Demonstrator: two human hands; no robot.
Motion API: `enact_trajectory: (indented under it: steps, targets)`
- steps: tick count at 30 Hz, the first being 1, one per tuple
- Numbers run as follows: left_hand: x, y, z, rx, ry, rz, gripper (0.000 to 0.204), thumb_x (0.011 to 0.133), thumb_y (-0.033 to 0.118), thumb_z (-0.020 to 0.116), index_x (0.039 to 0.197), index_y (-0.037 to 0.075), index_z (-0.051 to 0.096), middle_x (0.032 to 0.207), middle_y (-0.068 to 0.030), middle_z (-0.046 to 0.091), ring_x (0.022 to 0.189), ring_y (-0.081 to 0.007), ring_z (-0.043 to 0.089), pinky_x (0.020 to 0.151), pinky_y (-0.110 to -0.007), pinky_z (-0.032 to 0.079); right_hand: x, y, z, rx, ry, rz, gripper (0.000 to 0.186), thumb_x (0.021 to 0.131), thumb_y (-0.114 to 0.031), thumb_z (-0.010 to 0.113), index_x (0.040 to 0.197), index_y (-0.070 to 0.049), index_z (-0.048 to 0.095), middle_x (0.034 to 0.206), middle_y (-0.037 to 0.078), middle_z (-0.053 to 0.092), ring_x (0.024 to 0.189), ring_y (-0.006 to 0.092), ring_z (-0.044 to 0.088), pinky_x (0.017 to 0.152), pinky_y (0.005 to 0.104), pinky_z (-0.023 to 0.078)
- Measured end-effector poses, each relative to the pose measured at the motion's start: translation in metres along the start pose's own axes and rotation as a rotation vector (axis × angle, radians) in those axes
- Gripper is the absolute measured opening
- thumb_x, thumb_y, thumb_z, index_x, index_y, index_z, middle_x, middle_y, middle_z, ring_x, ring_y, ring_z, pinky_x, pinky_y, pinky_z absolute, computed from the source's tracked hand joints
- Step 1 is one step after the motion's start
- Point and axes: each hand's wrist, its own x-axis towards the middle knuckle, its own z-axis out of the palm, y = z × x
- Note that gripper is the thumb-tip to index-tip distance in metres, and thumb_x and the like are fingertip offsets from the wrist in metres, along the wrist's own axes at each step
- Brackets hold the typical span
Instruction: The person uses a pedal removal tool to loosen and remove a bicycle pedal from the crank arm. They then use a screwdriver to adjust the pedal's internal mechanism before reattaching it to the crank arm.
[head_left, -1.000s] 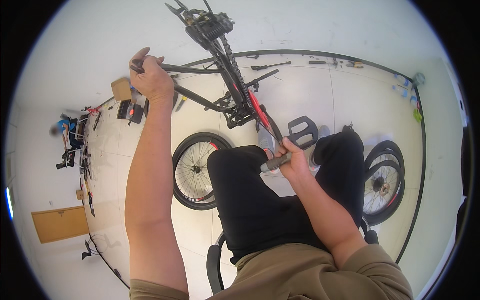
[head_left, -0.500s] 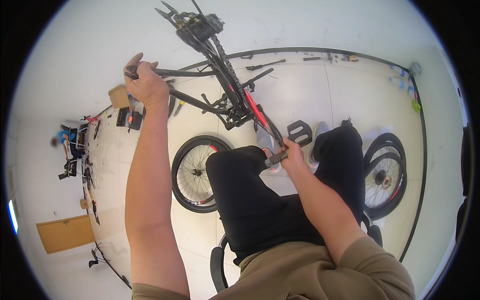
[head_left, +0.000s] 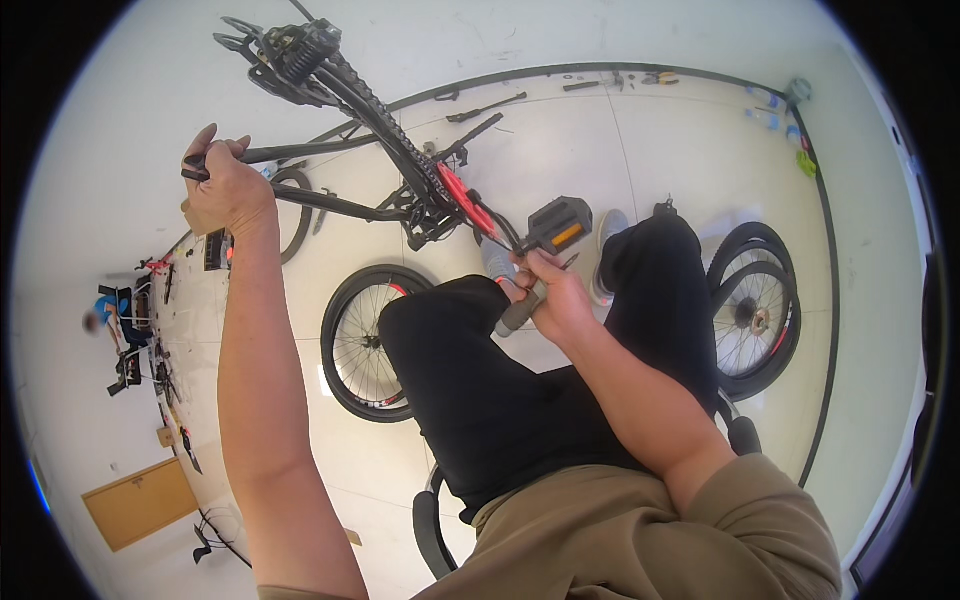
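Observation:
A black and red bicycle frame point(head_left: 462, 195) hangs tilted above the floor, its chain point(head_left: 372, 108) running up to the rear derailleur point(head_left: 300, 52) at the far left. My left hand point(head_left: 228, 185) is closed round the end of the black frame tubes, some fingers lifted; its grip is partly hidden. At the crank's near end, beside the black pedal point(head_left: 560, 226) with an orange reflector, is my right hand point(head_left: 560, 297). It is closed on a tool with a thick grey handle point(head_left: 517, 312); a thin tip sticks out past the fingers. The tool's exact kind is unclear.
A wheel point(head_left: 370, 345) lies left of my knees, two more wheels point(head_left: 757, 315) to the right. Along the far wall lie a hammer point(head_left: 600, 84), pliers point(head_left: 660, 78) and bottles point(head_left: 768, 110). Another person point(head_left: 103, 312) is at the far left, by a chair.
The bicycle frame has swung left, my left hand going with it. The pedal now shows its side with the reflector. My right hand has shifted left and up, and the tool has turned.

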Motion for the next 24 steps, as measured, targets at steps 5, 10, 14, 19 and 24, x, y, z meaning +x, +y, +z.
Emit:
enact_trajectory:
  steps: [5,10,14,19,24]
  targets:
    - [-0.003,0.003,0.005,0.005,0.004,0.011,0.036,0.08,0.009,0.053,0.11,-0.01,0.06,0.095,-0.0153,0.064,0.078,-0.0256,0.068,0.083,-0.033,0.053,0.005,-0.011,0.025,0.069,-0.119,0.057,0.019,0.1,-0.016,0.062,0.118,-0.01,0.062,0.104,0.003,0.063,0.078,0.0116,0.05,0.069,0.0296,0.043]
    - [-0.004,0.006,0.009,0.019,0.012,0.008,0.037,0.079,0.009,0.053,0.111,-0.009,0.061,0.088,-0.0131,0.063,0.076,-0.0248,0.067,0.082,-0.032,0.052,0.007,-0.009,0.021,0.115,-0.153,0.054,0.022,0.101,-0.016,0.059,0.123,-0.012,0.06,0.11,0.004,0.063,0.079,0.012,0.049,0.07,0.0294,0.042]
    - [-0.006,0.006,0.009,0.033,0.018,0.017,0.037,0.08,0.009,0.053,0.111,-0.01,0.061,0.083,-0.0114,0.062,0.076,-0.0248,0.067,0.081,-0.033,0.053,0.0,-0.01,0.016,0.11,-0.114,0.069,0.022,0.102,-0.017,0.059,0.123,-0.011,0.059,0.115,0.006,0.064,0.079,0.0119,0.049,0.07,0.029,0.042]
    - [-0.006,0.004,0.009,0.016,0.015,0.027,0.037,0.082,0.009,0.053,0.111,-0.011,0.061,0.078,-0.0099,0.061,0.075,-0.0243,0.066,0.082,-0.034,0.055,0.003,-0.004,0.007,0.153,-0.018,0.07,0.019,0.098,-0.014,0.065,0.115,-0.009,0.058,0.112,0.009,0.064,0.077,0.0128,0.047,0.07,0.0313,0.044]
    - [-0.003,0.001,0.005,-0.021,0.01,0.035,0.036,0.082,0.007,0.053,0.112,-0.011,0.061,0.075,-0.0091,0.059,0.074,-0.0237,0.066,0.082,-0.034,0.056,0.011,0.0,-0.002,0.188,0.056,0.101,0.015,0.095,-0.012,0.069,0.107,-0.009,0.06,0.098,0.006,0.062,0.075,0.0128,0.049,0.068,0.0306,0.045]
